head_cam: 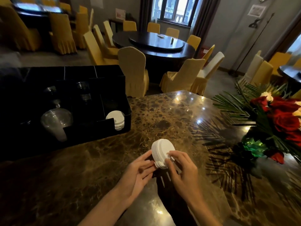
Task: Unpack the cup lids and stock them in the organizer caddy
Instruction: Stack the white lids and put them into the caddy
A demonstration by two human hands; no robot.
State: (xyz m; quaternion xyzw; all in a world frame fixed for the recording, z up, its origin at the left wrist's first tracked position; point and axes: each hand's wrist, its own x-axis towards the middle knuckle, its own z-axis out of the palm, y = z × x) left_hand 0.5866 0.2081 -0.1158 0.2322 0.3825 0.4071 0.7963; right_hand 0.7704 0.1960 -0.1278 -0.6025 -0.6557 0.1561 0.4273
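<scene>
Both hands were on it: the left hand [141, 167] braced the near side of a stack of white lids [162, 152] with straightish fingers, the right hand [182, 168] pinched the far face, the stack held on edge just above the marble bench [162, 115]. This looked like the squaring-up step. Next up, a carry left to the black caddy [114, 75], whose front-right slot already held white lids [116, 119], calling for a snug grip so none fan out.

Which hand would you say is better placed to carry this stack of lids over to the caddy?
Probably the left hand: the organizer caddy sits on its side, and it already supports the lid stack from there.
</scene>
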